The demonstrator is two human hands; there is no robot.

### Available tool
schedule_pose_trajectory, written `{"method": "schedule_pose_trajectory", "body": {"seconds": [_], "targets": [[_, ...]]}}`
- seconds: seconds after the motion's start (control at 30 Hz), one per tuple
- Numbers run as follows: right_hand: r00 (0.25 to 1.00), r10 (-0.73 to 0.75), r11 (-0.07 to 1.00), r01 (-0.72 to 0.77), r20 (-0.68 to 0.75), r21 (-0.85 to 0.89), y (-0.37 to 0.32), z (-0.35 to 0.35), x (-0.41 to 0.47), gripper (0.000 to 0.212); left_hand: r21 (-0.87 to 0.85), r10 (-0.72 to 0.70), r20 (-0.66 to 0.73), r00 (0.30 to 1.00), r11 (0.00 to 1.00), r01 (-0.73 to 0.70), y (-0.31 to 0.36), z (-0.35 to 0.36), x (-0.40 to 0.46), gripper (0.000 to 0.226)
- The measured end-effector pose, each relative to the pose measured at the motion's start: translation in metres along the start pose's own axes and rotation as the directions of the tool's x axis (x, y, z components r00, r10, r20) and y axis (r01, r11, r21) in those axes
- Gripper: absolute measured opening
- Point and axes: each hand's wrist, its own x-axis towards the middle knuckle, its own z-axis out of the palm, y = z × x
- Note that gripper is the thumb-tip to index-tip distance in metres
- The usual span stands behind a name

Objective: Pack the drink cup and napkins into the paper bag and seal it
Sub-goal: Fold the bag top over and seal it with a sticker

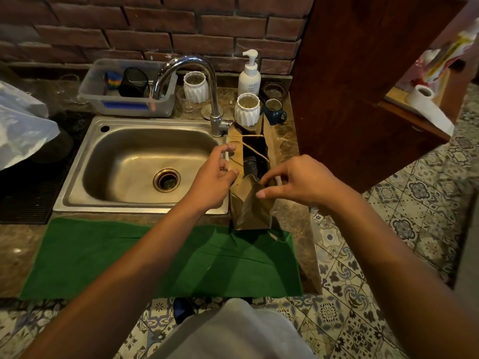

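A brown paper bag point(248, 206) stands upright on the counter to the right of the sink, its mouth open. Inside it I see the dark lid of a drink cup point(250, 165). Twine handles point(252, 146) lie across the opening. My left hand point(216, 174) pinches the bag's left rim and one handle. My right hand point(293, 181) pinches the near right rim of the bag between thumb and fingers. No napkins are visible; the bag's depth is in shadow.
A steel sink point(134, 164) with a tall tap point(197, 81) lies left of the bag. A green cloth point(160, 257) covers the near counter. White ribbed cups point(246, 110), a blue mug point(274, 112) and a soap pump bottle point(249, 76) stand behind the bag. A wooden panel point(344, 81) rises on the right.
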Motion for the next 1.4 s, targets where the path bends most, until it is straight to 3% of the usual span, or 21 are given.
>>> {"method": "schedule_pose_trajectory", "body": {"seconds": [0.13,0.4,0.53,0.63,0.77,0.87,1.07,1.4], "targets": [[1.0,-0.018,0.993,0.019,0.012,-0.119,0.001,-0.002,-0.004,0.017,0.054,0.009,0.003,1.0,0.999,-0.009,-0.006,-0.003,0.002,0.045],[0.998,-0.037,0.995,0.041,0.043,-0.091,-0.001,-0.006,-0.01,0.006,0.123,0.048,-0.062,0.997,0.992,-0.041,0.001,-0.01,0.004,0.046],[0.994,-0.072,0.997,0.069,0.084,0.033,-0.006,-0.003,-0.01,0.013,0.127,0.05,-0.067,0.996,0.991,-0.041,0.0,-0.007,-0.001,0.048],[1.0,-0.029,0.99,0.028,0.005,0.137,-0.006,-0.006,-0.009,0.023,0.153,0.054,-0.055,0.997,0.987,-0.045,0.0,-0.01,-0.002,0.049],[0.988,-0.018,0.988,-0.006,-0.154,-0.155,-0.018,-0.003,0.007,0.02,0.124,0.05,-0.035,0.998,0.991,-0.045,0.001,-0.008,-0.003,0.048],[0.988,-0.055,0.963,0.014,-0.148,-0.268,-0.033,0.006,0.024,0.02,0.098,0.041,-0.037,0.998,0.995,-0.037,-0.002,-0.003,-0.003,0.047],[0.993,-0.099,0.968,0.113,0.071,-0.224,-0.049,0.003,0.032,0.02,0.05,0.037,-0.059,0.998,0.998,-0.034,-0.009,-0.01,-0.004,0.05],[0.987,-0.153,0.951,0.132,-0.054,-0.278,-0.047,0.015,0.037,0.021,0.03,0.044,-0.067,0.997,0.999,-0.042,-0.018,-0.012,-0.006,0.051]]}}
